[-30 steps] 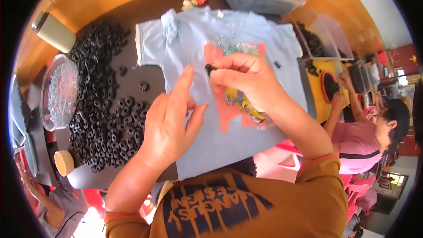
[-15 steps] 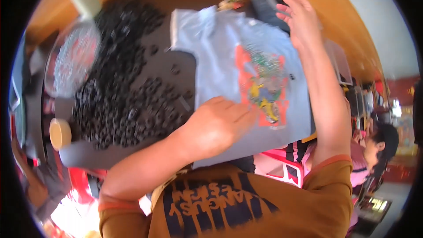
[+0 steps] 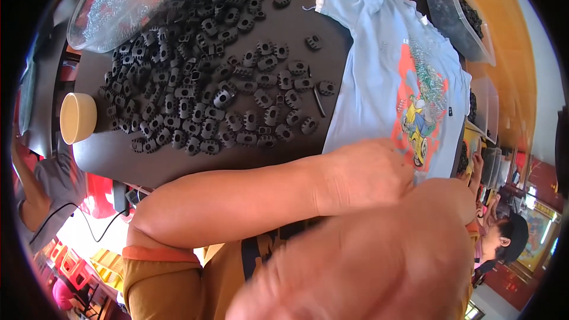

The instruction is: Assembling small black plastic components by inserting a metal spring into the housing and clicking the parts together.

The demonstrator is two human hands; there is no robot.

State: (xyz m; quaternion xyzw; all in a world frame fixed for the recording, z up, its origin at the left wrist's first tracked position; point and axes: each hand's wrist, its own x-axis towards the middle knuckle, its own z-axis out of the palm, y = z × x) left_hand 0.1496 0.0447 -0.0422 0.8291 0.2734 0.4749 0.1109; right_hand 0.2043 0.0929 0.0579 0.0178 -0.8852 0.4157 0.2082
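Note:
My left hand (image 3: 370, 172) rests over the lower part of a light blue T-shirt (image 3: 370, 83) spread on the table, its fingers hidden. My right hand (image 3: 355, 266), large and blurred, is close to the camera and in front of my body; its fingers are smeared. A heap of small silvery springs (image 3: 428, 71) lies on the shirt's print. One small black piece (image 3: 450, 111) sits beside them. Left of the shirt spread many black plastic pieces (image 3: 189, 101) with toothed edges and oval holes. A thin dark rod (image 3: 319, 102) lies at their right edge.
A clear tub (image 3: 77, 24) of silvery springs stands far left, and a cream cup (image 3: 79, 120) by the left table edge. Clear boxes (image 3: 456, 29) with black pieces stand right of the shirt. A person in a dark cap (image 3: 512, 234) sits at the right; another person's arm shows left.
My right hand has come from above the far right box back toward my body. My left hand has shifted right over the shirt. The view has tilted and moved nearer the table.

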